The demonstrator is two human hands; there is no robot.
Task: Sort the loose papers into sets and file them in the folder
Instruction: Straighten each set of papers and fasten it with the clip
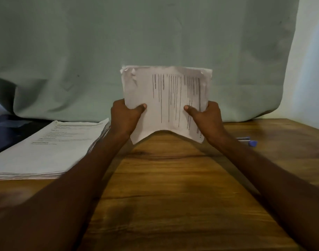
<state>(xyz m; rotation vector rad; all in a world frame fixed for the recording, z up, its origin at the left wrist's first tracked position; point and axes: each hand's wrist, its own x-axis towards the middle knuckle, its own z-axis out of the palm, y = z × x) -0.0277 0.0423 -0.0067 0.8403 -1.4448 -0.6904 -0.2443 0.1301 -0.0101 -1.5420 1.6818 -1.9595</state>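
I see two bare forearms with no sleeves, watch or rings, each ending in a bare left hand (125, 113) and right hand (207, 115).

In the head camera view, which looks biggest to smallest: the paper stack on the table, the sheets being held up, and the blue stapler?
1. Paper stack, though it lies nearer the camera
2. Held sheets, gripped by the left hand and right hand
3. Stapler, clearly smallest and partly hidden

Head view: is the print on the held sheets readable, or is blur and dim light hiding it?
Head view: the held sheets are smeared, their print only streaks; left hand and right hand are dark against them; the wide lens bends the table edges.
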